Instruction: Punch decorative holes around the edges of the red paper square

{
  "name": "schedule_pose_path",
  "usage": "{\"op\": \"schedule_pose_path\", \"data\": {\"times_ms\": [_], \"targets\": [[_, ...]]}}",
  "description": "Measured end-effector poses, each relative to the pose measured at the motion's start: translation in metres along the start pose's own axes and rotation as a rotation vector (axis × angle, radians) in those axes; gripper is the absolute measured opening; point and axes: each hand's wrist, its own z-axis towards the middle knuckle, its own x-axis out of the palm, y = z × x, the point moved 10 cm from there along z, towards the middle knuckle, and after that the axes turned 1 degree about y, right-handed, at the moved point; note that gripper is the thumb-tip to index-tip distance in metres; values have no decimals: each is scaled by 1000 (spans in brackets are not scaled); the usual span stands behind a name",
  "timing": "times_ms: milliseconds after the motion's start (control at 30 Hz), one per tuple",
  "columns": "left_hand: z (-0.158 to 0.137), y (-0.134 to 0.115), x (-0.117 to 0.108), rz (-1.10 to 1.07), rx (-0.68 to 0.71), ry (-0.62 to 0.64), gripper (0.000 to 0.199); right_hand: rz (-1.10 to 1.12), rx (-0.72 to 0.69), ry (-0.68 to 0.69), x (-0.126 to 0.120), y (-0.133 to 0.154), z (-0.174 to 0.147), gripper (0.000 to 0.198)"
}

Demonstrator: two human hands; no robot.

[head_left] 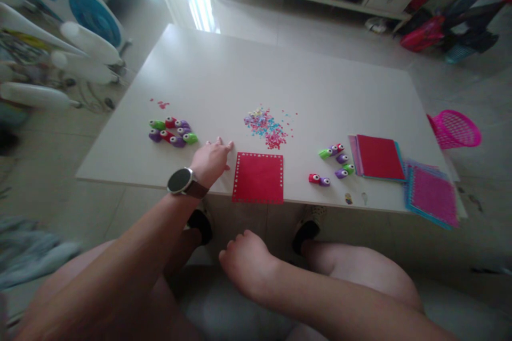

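Observation:
A red paper square (258,178) lies at the table's front edge, its lower side slightly over the edge. Small punched shapes run along its left, top and right sides. My left hand (213,159), below a wristwatch, rests palm down on the table just left of the paper, fingers spread and holding nothing. In front of the table, above my lap, my right hand (248,262) has its fingers curled in; whatever they hold, if anything, is hidden. Beyond the paper is a heap of small colored paper bits (268,128). Left of it stand several craft punches with eye-like dots (172,131).
More punches (336,162) stand right of the paper. A stack of paper sheets (380,157) and a pile of punched sheets (432,197) lie farther right. A pink basket (458,129) stands beyond the right edge. Red bits (162,105) lie at the far left.

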Motion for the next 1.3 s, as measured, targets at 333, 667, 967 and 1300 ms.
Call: {"op": "schedule_pose_path", "data": {"times_ms": [333, 667, 967, 1300], "targets": [[1, 0, 3, 34, -8, 17, 71, 21, 9, -5, 2, -1, 1, 20], [0, 1, 0, 2, 1, -29, 72, 21, -5, -95, 3, -1, 4, 14], [2, 1, 2, 20, 3, -18, 69, 9, -8, -83, 5, 0, 5, 14], [0, -1, 0, 28, 2, -8, 71, 0, -5, 11, 4, 0, 0, 21]]}}
